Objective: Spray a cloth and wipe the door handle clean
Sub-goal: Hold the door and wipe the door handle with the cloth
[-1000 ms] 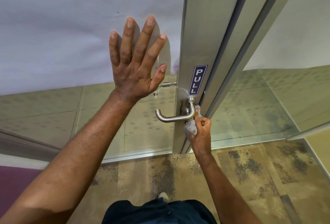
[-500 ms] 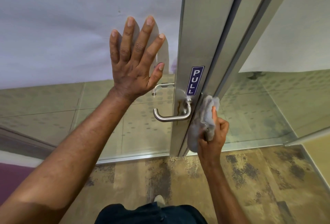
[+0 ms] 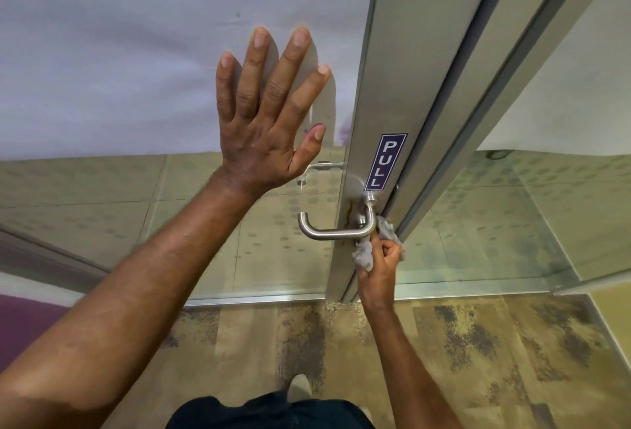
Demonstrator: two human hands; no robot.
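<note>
A brushed steel lever door handle (image 3: 333, 232) juts from the grey metal door frame (image 3: 403, 63), just under a blue PULL sticker (image 3: 385, 161). My right hand (image 3: 380, 269) is closed around a crumpled grey cloth (image 3: 367, 252) and presses it against the bend of the handle near its base. My left hand (image 3: 268, 121) lies flat with fingers spread on the frosted glass door panel (image 3: 119, 53), left of the handle. No spray bottle is in view.
A second handle (image 3: 321, 167) shows through the glass on the far side. A clear glass panel (image 3: 532, 217) stands right of the frame. Mottled brown carpet (image 3: 478, 360) covers the floor, and my shoe tip (image 3: 299, 387) is below.
My right hand, which had lifted the cloth up beside the frame half a second ago, has come back down and left onto the handle's base. My left hand has stayed put.
</note>
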